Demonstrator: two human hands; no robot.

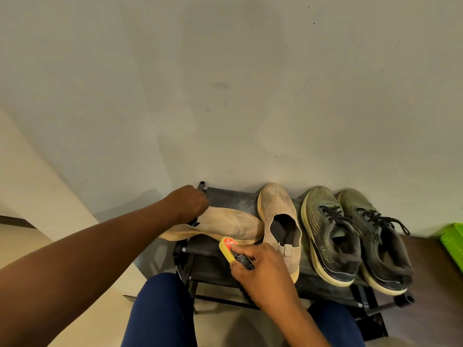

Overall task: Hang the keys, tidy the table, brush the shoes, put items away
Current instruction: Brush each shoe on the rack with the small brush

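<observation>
Blue-trousered knees are closest, then the right hand curled around a yellow Kiwi brush touching the sole edge of a beige shoe lying on its side on the rack. The left hand grips that shoe's heel end; its mate sits upright just beside, then two dark sneakers, a green thing at the far right, wall behind

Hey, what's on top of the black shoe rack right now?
Two beige knit slip-on shoes, one tipped sideways, and two dark grey laced sneakers sit on the black shoe rack. Lower shelves are mostly hidden.

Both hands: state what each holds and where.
Left hand grips the tipped beige shoe at its heel end. Right hand holds the yellow Kiwi brush near its rear.
</observation>
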